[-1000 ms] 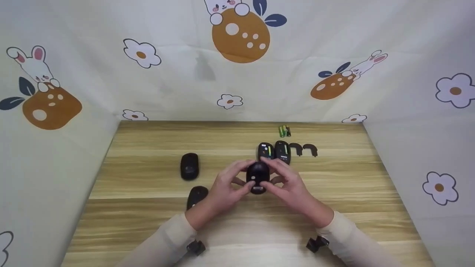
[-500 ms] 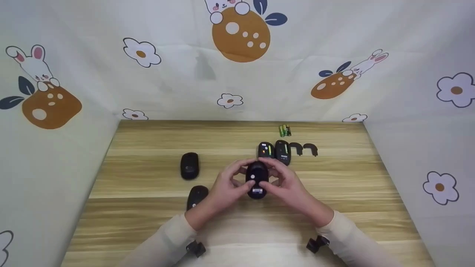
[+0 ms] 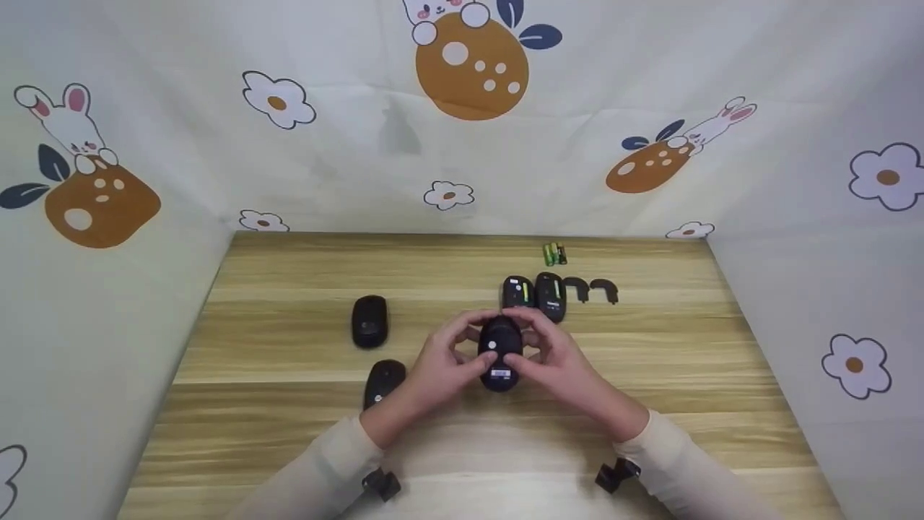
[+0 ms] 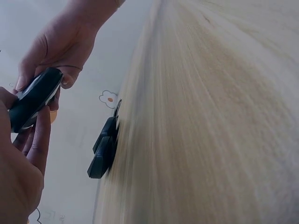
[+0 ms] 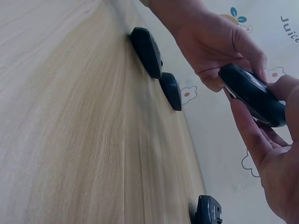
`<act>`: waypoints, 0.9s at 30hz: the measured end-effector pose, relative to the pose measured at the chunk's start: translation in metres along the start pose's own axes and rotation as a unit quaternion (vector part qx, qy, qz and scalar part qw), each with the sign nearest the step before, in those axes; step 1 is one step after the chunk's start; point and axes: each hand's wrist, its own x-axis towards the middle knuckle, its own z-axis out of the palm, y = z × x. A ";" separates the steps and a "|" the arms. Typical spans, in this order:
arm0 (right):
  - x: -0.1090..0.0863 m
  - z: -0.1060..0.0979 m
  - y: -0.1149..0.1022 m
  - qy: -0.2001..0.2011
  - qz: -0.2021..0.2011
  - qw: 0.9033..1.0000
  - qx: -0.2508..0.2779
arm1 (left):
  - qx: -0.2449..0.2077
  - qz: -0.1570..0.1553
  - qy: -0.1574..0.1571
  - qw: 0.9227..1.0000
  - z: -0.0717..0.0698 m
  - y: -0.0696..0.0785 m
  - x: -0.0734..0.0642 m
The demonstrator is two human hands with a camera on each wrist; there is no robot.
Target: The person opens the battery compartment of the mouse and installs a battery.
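A black computer mouse (image 3: 499, 365) is held above the table between both hands, its underside with a white label and a pale round spot facing the head camera. My left hand (image 3: 449, 361) grips its left side, thumb on the underside. From the right, my right hand (image 3: 556, 357) grips it likewise. In both wrist views the fingers curl beneath the mouse (image 4: 35, 100). Just beyond the hands, an upturned mouse (image 3: 517, 290) and another upturned mouse (image 3: 550, 296) lie side by side, each showing a battery in an uncovered slot.
Two curved black covers (image 3: 603, 290) lie right of those mice, with several batteries (image 3: 554, 254) behind. A black mouse (image 3: 369, 321) rests at left; another mouse (image 3: 384, 383) is partly hidden by the left forearm. Patterned cloth walls surround the wooden table (image 3: 289, 267).
The held mouse has tilted, so more of its underside and label faces the head camera. Both hands have stayed almost in place, still gripping it.
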 end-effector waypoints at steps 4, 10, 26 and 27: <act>0.000 0.000 0.000 -0.001 0.007 1.000 -0.007 | -0.005 -0.005 0.000 1.000 0.000 -0.001 0.000; 0.000 0.000 0.000 0.002 0.013 1.000 -0.018 | -0.013 -0.023 -0.004 1.000 0.001 -0.002 0.000; 0.006 -0.001 0.004 0.086 -0.121 0.979 -0.137 | -0.001 -0.044 -0.008 0.999 0.003 -0.003 0.002; 0.007 -0.001 0.005 0.093 -0.133 0.976 -0.143 | -0.001 -0.047 -0.009 0.999 0.004 -0.003 0.002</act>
